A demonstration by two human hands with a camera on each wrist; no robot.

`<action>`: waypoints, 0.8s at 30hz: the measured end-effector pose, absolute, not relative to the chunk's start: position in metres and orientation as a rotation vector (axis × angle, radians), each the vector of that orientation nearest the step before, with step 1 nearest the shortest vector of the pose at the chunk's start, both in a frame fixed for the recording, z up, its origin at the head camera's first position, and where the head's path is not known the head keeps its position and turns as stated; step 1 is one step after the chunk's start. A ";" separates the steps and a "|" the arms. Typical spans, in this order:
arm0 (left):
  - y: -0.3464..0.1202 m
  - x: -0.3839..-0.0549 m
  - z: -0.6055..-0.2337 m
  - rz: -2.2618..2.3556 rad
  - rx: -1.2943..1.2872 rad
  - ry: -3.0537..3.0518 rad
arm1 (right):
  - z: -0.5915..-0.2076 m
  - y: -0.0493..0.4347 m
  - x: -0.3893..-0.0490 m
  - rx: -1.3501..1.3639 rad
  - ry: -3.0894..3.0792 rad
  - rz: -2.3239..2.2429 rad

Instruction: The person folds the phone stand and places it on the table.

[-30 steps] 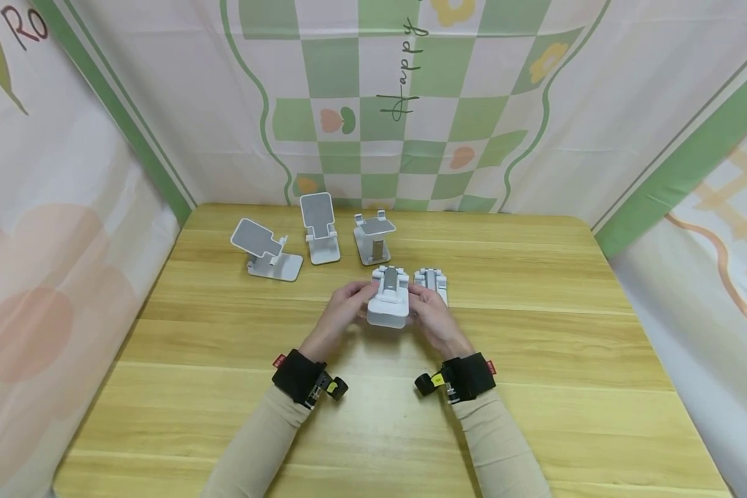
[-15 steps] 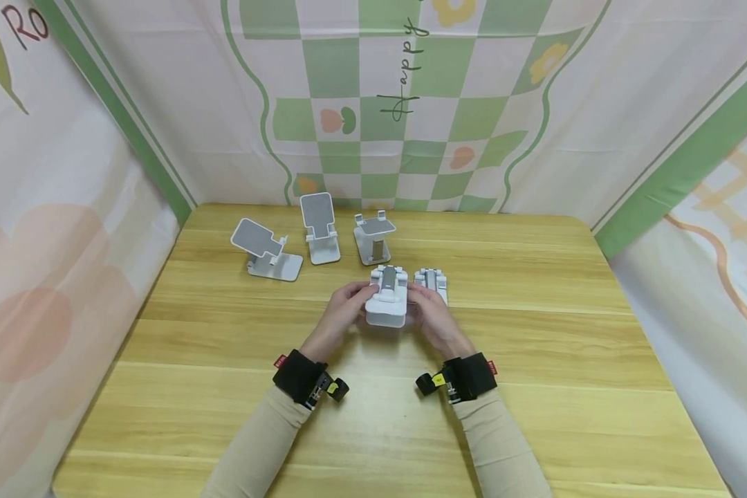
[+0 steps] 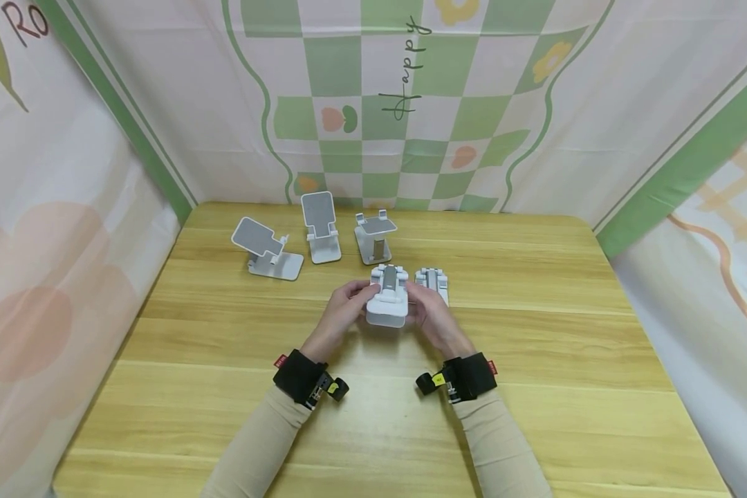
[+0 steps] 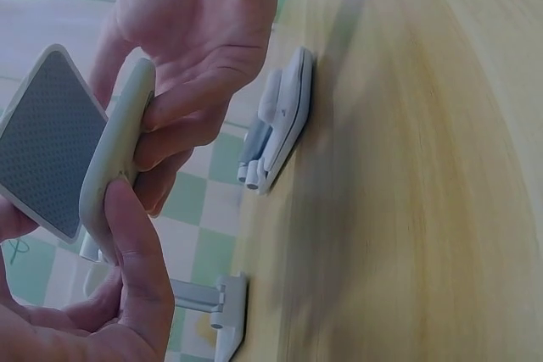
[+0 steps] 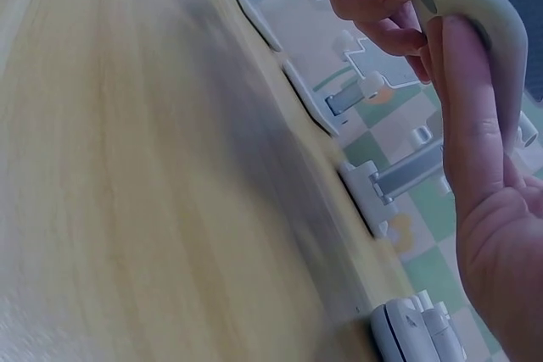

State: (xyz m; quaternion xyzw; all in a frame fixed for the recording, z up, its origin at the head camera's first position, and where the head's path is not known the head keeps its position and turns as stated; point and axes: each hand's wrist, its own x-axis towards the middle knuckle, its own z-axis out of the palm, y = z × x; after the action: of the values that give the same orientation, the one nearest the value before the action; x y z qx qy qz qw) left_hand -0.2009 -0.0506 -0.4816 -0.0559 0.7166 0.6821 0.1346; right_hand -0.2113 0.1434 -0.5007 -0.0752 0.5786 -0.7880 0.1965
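Observation:
Both hands hold a white phone stand with grey pads above the table, in the middle of the head view. My left hand point(image 3: 344, 312) grips its left side and my right hand point(image 3: 434, 315) its right side. The held phone stand point(image 3: 389, 304) is partly unfolded. In the left wrist view its padded panel point(image 4: 55, 142) stands at an angle from its thick base point(image 4: 119, 154), and fingers of both hands press that base. The right wrist view shows the right fingers point(image 5: 471, 99) along the base's underside. Part of the hinge is hidden by the hands.
A folded phone stand point(image 3: 432, 280) lies just beyond the right hand. Three unfolded ones stand farther back: a left stand point(image 3: 274, 266), a middle stand point(image 3: 324, 249) and a right stand point(image 3: 373, 249). A patterned curtain point(image 3: 380, 159) hangs behind the wooden table point(image 3: 535, 346).
Both hands keep their grip on the phone stand, which has shifted only very slightly. The stands on the table have not moved.

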 end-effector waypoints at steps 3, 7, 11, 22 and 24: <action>-0.050 -0.201 -0.482 1.977 -0.157 2.090 | -0.500 0.143 -0.210 -0.203 1.650 -2.189; -0.051 -0.201 -0.482 1.985 -0.151 2.095 | -0.499 0.142 -0.210 -0.212 1.666 -2.163; -0.051 -0.200 -0.482 1.988 -0.143 2.103 | -0.498 0.141 -0.211 -0.207 1.657 -2.162; -0.051 -0.200 -0.481 2.003 -0.120 2.092 | -0.497 0.142 -0.212 -0.221 1.636 -2.175; -0.051 -0.200 -0.482 2.013 -0.113 2.094 | -0.497 0.141 -0.213 -0.230 1.644 -2.171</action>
State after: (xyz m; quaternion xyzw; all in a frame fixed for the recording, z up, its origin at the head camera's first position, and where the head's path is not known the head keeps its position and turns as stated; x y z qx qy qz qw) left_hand -0.1996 -0.0507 -0.4818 -0.0387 0.7153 0.6878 0.1172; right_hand -0.2126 0.1414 -0.4968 -0.0824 0.5890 -0.7779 0.2030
